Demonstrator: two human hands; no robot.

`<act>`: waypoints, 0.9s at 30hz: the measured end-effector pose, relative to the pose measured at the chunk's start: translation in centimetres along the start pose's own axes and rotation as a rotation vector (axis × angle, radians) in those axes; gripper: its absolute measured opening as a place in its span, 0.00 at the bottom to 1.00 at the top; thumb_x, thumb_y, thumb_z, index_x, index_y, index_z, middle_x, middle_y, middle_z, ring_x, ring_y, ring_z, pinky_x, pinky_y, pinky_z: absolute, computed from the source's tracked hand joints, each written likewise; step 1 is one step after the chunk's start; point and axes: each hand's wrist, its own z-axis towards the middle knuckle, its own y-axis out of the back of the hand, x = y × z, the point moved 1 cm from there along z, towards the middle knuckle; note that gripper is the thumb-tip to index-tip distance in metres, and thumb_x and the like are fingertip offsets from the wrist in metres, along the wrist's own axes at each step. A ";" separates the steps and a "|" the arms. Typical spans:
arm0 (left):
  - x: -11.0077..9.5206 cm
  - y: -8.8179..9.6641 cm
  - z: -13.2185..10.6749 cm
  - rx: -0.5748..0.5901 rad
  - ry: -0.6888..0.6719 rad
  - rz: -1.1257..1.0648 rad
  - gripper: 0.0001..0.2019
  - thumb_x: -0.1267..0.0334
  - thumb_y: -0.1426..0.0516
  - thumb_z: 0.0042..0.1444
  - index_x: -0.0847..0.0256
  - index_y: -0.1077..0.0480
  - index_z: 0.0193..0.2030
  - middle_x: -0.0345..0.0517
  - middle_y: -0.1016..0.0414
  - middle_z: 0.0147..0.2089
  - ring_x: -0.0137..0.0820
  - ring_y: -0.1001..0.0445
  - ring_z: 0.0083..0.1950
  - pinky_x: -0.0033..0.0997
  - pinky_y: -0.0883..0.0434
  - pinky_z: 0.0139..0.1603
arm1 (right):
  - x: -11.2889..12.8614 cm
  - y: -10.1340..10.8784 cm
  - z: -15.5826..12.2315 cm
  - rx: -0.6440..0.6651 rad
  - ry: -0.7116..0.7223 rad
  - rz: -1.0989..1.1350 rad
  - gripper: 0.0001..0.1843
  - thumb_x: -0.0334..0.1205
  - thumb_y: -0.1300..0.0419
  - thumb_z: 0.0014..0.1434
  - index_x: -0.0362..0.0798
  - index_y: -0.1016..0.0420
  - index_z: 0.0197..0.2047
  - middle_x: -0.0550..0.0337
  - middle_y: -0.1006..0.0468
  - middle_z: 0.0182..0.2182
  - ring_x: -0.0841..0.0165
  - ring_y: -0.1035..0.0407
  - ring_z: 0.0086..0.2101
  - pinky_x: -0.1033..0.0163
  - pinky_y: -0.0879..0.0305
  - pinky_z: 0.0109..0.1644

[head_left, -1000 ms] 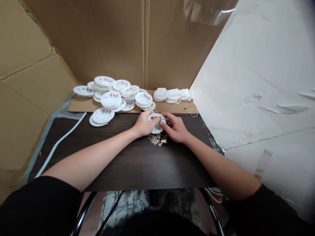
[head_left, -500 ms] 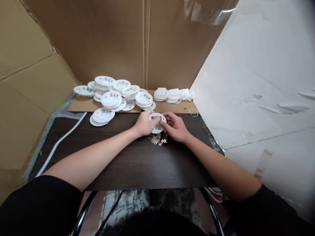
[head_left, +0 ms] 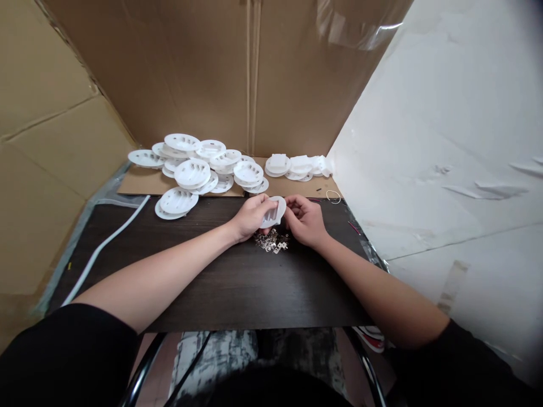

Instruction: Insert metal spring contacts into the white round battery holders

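Observation:
My left hand (head_left: 249, 218) is closed around a round white plastic disc (head_left: 275, 211), which it holds tilted on edge above the dark table (head_left: 220, 282). Right beside the disc, my right hand (head_left: 304, 220) has its fingers curled toward the disc's rim; what they pinch is too small to make out. Just under both hands lies a small heap of shiny metal clips (head_left: 272, 241).
A pile of several white discs (head_left: 195, 172) lies on a cardboard sheet (head_left: 139, 182) behind the table, with a smaller white group (head_left: 297, 165) to its right. Cardboard walls stand behind and left, a white wall right. A white cable (head_left: 106, 243) crosses the table's left side.
The disc has turned from lying nearly flat between my hands to standing tilted on edge in my left hand. My right hand has drawn slightly back from it.

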 end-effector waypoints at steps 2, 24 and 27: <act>-0.1 -0.2 -0.2 0.026 0.005 -0.030 0.18 0.50 0.34 0.61 0.57 0.37 0.38 0.37 0.28 0.24 0.23 0.35 0.15 0.26 0.44 0.15 | 0.1 -0.1 -0.1 -0.020 0.030 -0.040 0.12 0.50 0.32 0.68 0.49 0.22 0.44 0.58 0.19 0.31 0.69 0.28 0.26 0.64 0.32 0.26; -0.2 -1.3 -0.7 0.116 0.019 -0.174 0.16 0.51 0.37 0.65 0.59 0.37 0.37 0.32 0.33 0.24 0.19 0.41 0.13 0.22 0.43 0.14 | 1.4 -0.9 -0.6 -0.133 0.101 -0.195 0.08 0.42 0.37 0.69 0.51 0.29 0.38 0.64 0.26 0.28 0.72 0.34 0.24 0.64 0.36 0.29; -0.3 -1.4 -0.8 0.109 0.023 -0.173 0.15 0.52 0.38 0.66 0.59 0.36 0.37 0.32 0.33 0.23 0.19 0.41 0.13 0.22 0.43 0.14 | 1.5 -1.0 -0.6 -0.134 0.093 -0.183 0.07 0.42 0.38 0.69 0.51 0.29 0.38 0.64 0.26 0.27 0.71 0.33 0.24 0.64 0.36 0.29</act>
